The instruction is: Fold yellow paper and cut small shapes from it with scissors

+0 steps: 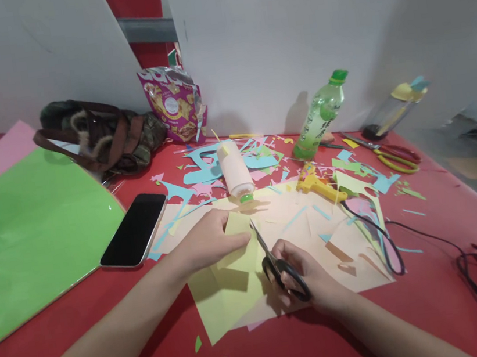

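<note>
My left hand (213, 237) pinches a small piece of yellow paper (238, 223) between thumb and fingers. In my right hand (306, 272) are black-handled scissors (287, 277), with the blade tips at the right edge of that yellow piece. Below both hands lies a larger yellow sheet (212, 311) on top of pale peach paper (321, 273). Just beyond my left hand a pale pink bottle-shaped thing (235, 170) with a green cap rests on the paper.
A black-screened phone (134, 230) and green sheets (43, 227) lie left. Behind are a camouflage bag (105, 134), a purple snack bag (174, 105) and a green bottle (320, 115). A yellow glue gun (321, 185) trails a black cord (430, 229). Red-and-yellow-handled scissors (396, 157) lie right, near paper scraps.
</note>
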`<state>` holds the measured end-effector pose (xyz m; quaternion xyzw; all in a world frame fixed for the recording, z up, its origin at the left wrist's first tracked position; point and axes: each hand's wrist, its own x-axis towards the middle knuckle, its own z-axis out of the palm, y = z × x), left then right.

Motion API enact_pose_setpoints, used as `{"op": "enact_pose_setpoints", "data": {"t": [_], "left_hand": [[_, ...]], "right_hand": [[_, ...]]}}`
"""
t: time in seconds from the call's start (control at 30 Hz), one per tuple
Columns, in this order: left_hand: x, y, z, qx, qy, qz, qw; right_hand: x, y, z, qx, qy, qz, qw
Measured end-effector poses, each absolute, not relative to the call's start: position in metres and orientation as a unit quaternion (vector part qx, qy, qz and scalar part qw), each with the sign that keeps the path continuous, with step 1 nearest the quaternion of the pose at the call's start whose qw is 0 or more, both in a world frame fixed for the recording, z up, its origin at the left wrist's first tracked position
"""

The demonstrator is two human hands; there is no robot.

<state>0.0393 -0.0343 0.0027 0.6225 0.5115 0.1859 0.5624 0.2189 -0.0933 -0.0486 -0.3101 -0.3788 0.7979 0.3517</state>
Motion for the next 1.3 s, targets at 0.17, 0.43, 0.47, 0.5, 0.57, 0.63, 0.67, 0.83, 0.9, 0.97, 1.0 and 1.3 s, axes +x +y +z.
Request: {"op": "enact_pose_setpoints", "data": {"t": [0.17,0.43,0.47,0.5,0.57,0.63,0.67,0.83,0.9,0.97,1.0,1.3], "left_hand": [[0.037,-0.034,0.004,0.627,0.499,0.172,0.573],[0.035,-0.033,0.004,0.598,0.478,0.192,0.614],[0.035,-0.033,0.003,0.592,0.481,0.199,0.616],[0.035,-0.032,0.003,0.585,0.485,0.208,0.616],[0.035,-0.033,0.002,0.573,0.496,0.227,0.612],[0.035,-0.033,0.002,0.564,0.498,0.238,0.615],[0.035,-0.033,0.002,0.562,0.493,0.241,0.619],[0.039,-0.036,0.000,0.619,0.461,0.184,0.609],[0.042,-0.038,-0.003,0.669,0.443,0.129,0.583],[0.046,-0.042,-0.005,0.715,0.417,0.092,0.554],[0.048,-0.043,-0.005,0.734,0.404,0.082,0.540],[0.058,-0.052,-0.007,0.803,0.368,0.044,0.466]], "right_hand": [[0.219,-0.091,-0.045,-0.321,-0.400,0.785,0.348],[0.222,-0.091,-0.049,-0.330,-0.425,0.767,0.350],[0.222,-0.091,-0.050,-0.328,-0.427,0.766,0.350],[0.222,-0.091,-0.050,-0.324,-0.428,0.768,0.350],[0.221,-0.091,-0.050,-0.307,-0.431,0.775,0.346],[0.220,-0.091,-0.050,-0.289,-0.429,0.781,0.350],[0.220,-0.091,-0.050,-0.282,-0.425,0.781,0.360],[0.218,-0.088,-0.050,-0.328,-0.386,0.721,0.473],[0.217,-0.087,-0.049,-0.357,-0.379,0.694,0.498],[0.217,-0.087,-0.046,-0.371,-0.382,0.686,0.496],[0.216,-0.087,-0.045,-0.375,-0.389,0.686,0.488],[0.215,-0.092,-0.043,-0.403,-0.490,0.664,0.395]]}}
